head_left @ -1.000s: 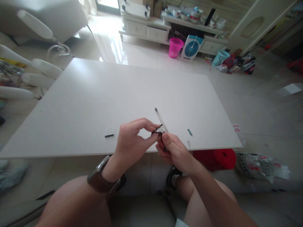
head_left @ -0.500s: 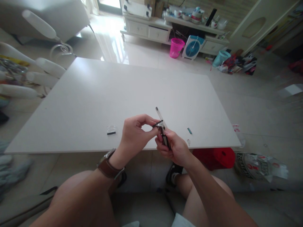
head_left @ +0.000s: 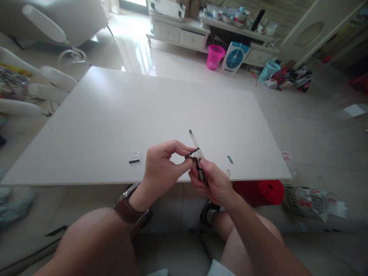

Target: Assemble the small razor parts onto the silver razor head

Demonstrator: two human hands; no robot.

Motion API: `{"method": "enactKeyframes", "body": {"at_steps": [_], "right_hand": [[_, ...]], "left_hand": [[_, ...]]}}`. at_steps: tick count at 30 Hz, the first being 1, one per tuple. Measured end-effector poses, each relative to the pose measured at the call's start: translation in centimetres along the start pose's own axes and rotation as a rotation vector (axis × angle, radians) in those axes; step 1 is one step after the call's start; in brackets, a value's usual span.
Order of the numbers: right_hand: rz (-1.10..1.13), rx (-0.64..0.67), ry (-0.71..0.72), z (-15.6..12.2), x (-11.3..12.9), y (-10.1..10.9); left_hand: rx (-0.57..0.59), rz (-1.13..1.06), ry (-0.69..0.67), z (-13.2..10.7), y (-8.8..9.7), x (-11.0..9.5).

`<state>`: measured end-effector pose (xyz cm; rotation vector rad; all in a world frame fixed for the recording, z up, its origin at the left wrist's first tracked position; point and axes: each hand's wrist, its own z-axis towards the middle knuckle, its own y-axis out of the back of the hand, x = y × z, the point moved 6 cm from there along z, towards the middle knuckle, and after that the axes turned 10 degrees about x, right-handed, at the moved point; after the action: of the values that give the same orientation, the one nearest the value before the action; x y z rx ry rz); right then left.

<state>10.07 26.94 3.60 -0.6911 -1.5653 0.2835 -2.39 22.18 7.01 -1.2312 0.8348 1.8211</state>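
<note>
My right hand [head_left: 215,180] is wrapped round the dark handle of a razor [head_left: 198,163], whose silver neck and black-edged head point up and away from me. With thumb and fingertips, my left hand [head_left: 162,165] pinches the left side of the razor head. A thin clear stick with a dark tip [head_left: 194,138] shows just beyond the razor; its lower end is hidden behind my right hand. To the left on the white table [head_left: 149,103] lies a small clear case with a black strip [head_left: 134,158]. On the right are a small teal and black strip [head_left: 230,159] and a tiny clear piece [head_left: 228,172].
Below the table's front edge at right are a red roll-shaped thing [head_left: 261,192] and a printed plastic bag [head_left: 316,201]. White chair parts [head_left: 57,78] stand at the left edge. Beyond are a pink basket [head_left: 215,57], a blue fan [head_left: 235,57] and a cabinet [head_left: 178,34].
My left hand has shifted slightly left, and the razor head has turned a little between its fingers. Both hands keep their hold. The view has shifted slightly.
</note>
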Motion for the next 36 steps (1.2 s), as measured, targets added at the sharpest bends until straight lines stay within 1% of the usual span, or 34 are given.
{"method": "enactKeyframes", "body": {"at_steps": [5, 11, 14, 17, 22, 26, 31, 33, 36], "right_hand": [[-0.037, -0.018, 0.043, -0.1, 0.2, -0.1], [-0.010, -0.010, 0.037, -0.1, 0.0, -0.3], [0.024, -0.001, 0.026, -0.1, -0.2, -0.4], [0.030, 0.002, 0.027, -0.1, -0.2, -0.4], [-0.014, 0.013, 0.039, -0.1, -0.1, -0.3], [-0.085, -0.010, 0.049, -0.3, 0.1, -0.1], [-0.126, -0.035, 0.037, -0.3, 0.1, 0.1], [-0.130, -0.050, 0.041, -0.3, 0.1, 0.2], [-0.108, -0.047, 0.029, -0.3, 0.1, 0.1]], "left_hand": [[-0.006, -0.021, -0.020, 0.0, 0.0, -0.1], [-0.008, -0.029, -0.005, 0.0, 0.0, 0.0], [0.001, -0.028, -0.020, -0.1, 0.0, -0.2], [0.005, 0.002, -0.061, 0.0, 0.0, -0.5], [0.042, 0.147, -0.167, 0.1, 0.3, -1.6], [0.065, 0.232, -0.255, 0.1, 0.5, -2.3], [0.071, 0.280, -0.335, 0.0, 0.4, -2.7], [0.074, 0.292, -0.335, 0.0, 0.3, -2.7], [0.071, 0.298, -0.273, 0.1, 0.2, -2.5]]}}
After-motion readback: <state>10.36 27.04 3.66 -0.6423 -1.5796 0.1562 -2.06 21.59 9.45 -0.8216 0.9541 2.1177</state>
